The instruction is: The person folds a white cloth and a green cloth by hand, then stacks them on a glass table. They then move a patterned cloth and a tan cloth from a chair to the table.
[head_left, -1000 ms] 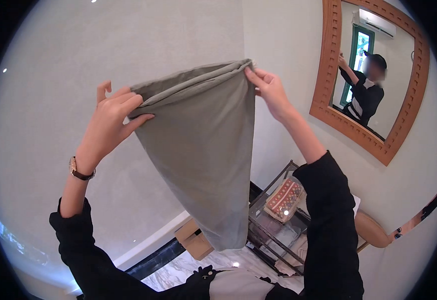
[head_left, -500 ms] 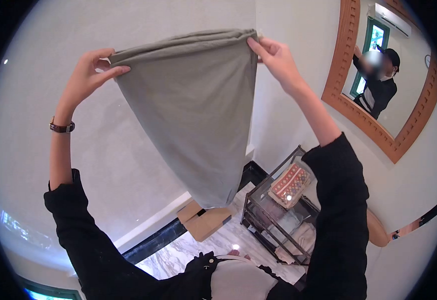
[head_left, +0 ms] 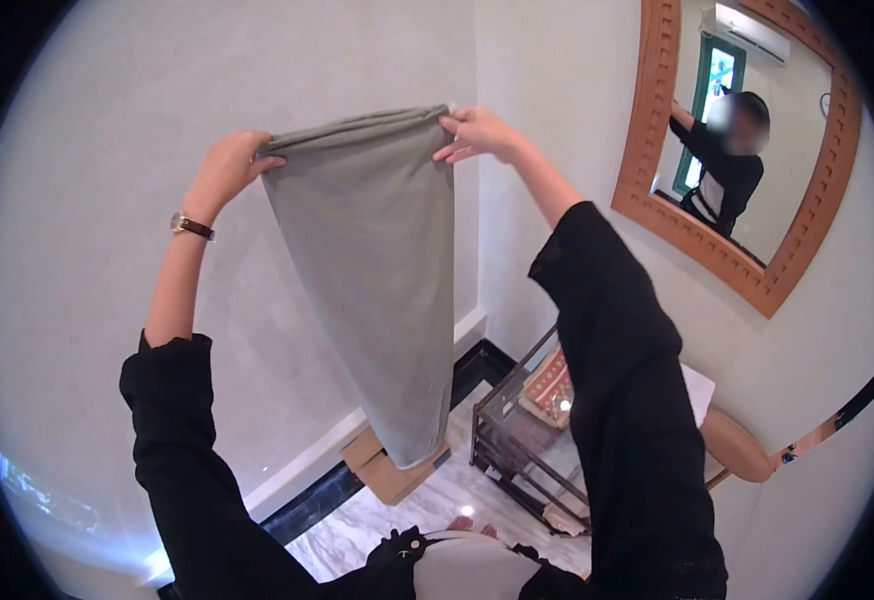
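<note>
While left hand (head_left: 229,172) pinches one top corner of cloth (head_left: 372,265) (head view), right hand (head_left: 475,136) pinches the other, probably spread so the edge pulls taut; cloth hangs between and below them. Box (head_left: 387,484) well below both, rack (head_left: 505,403) below right hand.

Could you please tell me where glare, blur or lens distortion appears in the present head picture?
The head view shows dark, curved borders suggesting wide-angle distortion; small glare spots on the marble floor and over the patterned item; bluish glare at lower left; a blurred patch within the mirror; the held cloth reasonably clear.
</note>
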The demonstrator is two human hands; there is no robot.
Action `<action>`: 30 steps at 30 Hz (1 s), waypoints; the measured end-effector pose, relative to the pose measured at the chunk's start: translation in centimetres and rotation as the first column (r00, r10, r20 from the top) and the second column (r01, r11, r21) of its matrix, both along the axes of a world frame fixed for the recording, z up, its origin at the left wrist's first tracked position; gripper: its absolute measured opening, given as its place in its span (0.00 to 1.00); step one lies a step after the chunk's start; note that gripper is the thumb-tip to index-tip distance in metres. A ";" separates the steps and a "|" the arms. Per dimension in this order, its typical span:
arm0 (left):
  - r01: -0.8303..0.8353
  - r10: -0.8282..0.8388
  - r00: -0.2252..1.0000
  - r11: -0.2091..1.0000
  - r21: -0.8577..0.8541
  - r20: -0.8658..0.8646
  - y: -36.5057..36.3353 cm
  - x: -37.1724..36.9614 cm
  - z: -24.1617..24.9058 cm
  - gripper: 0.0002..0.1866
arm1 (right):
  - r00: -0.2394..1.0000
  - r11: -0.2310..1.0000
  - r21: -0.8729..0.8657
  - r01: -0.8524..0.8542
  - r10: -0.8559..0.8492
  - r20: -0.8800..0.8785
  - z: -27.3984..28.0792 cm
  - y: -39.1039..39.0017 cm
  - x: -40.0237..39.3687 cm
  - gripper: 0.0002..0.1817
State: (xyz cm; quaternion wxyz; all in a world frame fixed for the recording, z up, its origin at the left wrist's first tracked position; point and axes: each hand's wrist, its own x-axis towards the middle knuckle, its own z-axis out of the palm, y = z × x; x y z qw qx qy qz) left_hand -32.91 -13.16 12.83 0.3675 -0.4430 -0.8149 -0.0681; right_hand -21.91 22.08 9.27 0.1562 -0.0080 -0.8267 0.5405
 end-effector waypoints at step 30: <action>0.994 -0.664 0.036 0.099 0.039 0.747 26.5 40.6 7.9 0.20 | 0.581 0.664 -0.185 0.724 -0.732 -0.355 0.3 16.8 54.9 0.24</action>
